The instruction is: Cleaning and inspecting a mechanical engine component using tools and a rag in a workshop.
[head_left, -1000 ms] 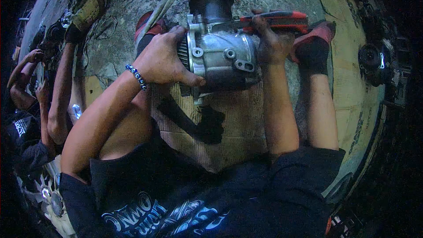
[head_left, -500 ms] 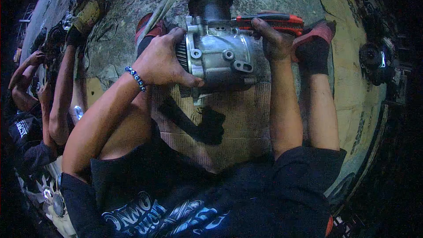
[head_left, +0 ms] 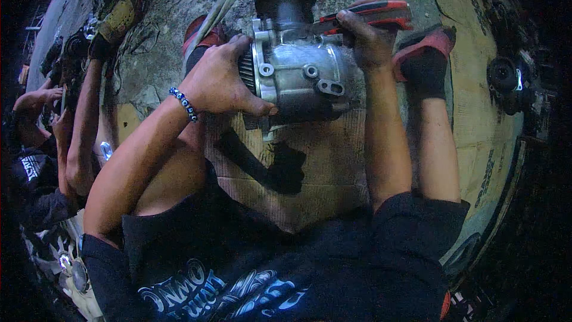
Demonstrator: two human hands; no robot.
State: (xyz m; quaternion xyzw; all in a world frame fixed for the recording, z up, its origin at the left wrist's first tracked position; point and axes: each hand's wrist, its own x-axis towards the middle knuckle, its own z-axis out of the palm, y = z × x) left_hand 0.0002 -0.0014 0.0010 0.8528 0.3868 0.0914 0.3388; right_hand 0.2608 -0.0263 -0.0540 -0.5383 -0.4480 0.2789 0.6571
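A grey metal machine housing [head_left: 307, 77] lies on its side in front of me, its dark cylinder [head_left: 287, 15] pointing away and a toothed gear [head_left: 245, 74] at its left end. It looks like a gear-driven air compressor. Around the gear and flange end my left hand [head_left: 229, 80] is closed, thumb on the near side of the flange. My right hand [head_left: 369, 39] grips a pair of pliers with red and black handles [head_left: 384, 13], held beside the cylinder's base above the housing. The tips of the pliers are hard to make out against the metal.
Cardboard [head_left: 322, 173] lies under the housing, with more cardboard [head_left: 482, 107] along the right. A pale strap [head_left: 226, 3] runs past the cylinder. Both my feet in red shoes [head_left: 424, 53] flank the housing. Another person's arms [head_left: 80, 137] are at the left; a round dark part [head_left: 503, 74] sits far right.
The pliers have tilted, their handle ends rising, and the right hand has turned slightly upward with them. The housing has shifted very slightly; my left hand keeps its hold.
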